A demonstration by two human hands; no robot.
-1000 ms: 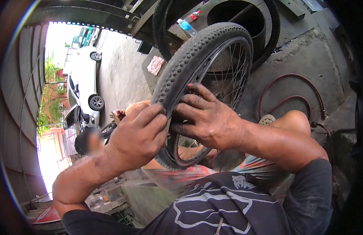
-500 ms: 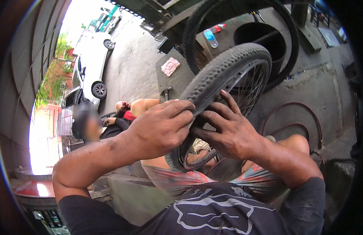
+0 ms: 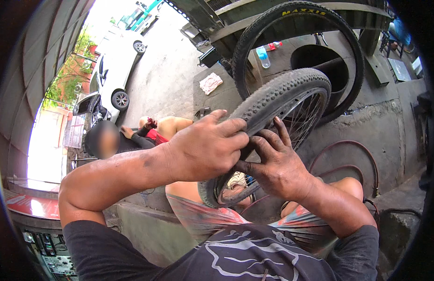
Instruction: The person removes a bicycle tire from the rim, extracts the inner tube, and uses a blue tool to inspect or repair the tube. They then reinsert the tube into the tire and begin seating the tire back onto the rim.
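Note:
A spoked bicycle wheel with a black knobby tire (image 3: 292,86) stands tilted between my knees, its lower end near my lap. My left hand (image 3: 210,144) is closed on the tire's near left side, with the index finger lifted off a little. Opposite it, my right hand (image 3: 279,164) has its blackened fingers curled over the tire's inner edge and the rim (image 3: 292,108), one finger stretched up along the rim. The thumbs press close together at the tire's side. Both hands hide the part of the tire and rim between them.
Behind the wheel stands a loose tire (image 3: 357,70) around a dark round tub (image 3: 341,70) and a clear bottle (image 3: 263,57). A pink cloth (image 3: 211,83) lies on the ground. A reddish hose (image 3: 377,164) curves at right. At left sits a person (image 3: 132,143); beyond is a white car (image 3: 111,75).
The view has shifted, so the wheel and background sit slightly lower and farther right. My left index finger has lifted from the tire. Both hands stay on the wheel.

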